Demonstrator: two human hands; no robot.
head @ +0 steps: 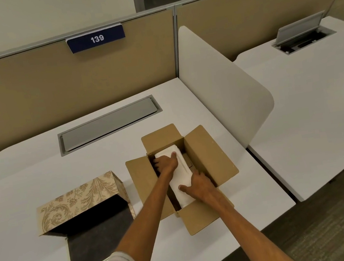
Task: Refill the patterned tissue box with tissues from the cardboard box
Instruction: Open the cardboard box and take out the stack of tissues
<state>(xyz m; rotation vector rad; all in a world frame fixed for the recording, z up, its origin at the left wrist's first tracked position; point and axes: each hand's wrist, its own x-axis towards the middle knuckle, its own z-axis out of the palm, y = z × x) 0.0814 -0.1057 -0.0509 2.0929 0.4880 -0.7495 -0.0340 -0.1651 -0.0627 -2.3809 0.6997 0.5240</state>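
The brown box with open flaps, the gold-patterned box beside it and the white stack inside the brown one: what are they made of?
The brown box with open flaps looks like plain matte cardboard, with creased flaps. The gold-patterned box seems to be stiff board under a leafy printed covering, paper or fabric; its lining is dark. The white stack, held by the left hand and right hand, looks like soft folded tissue.

Brown matt cardboard box [210, 160] w/ soft white paper tissues [183, 173]; tissue box [76, 199] looks like patterned cloth; smooth white desk [21, 195].

A white table [29, 172] with a closed grey cable hatch [108, 123] sits below a blue "139" sign [96, 38] on a tan partition [28, 88].
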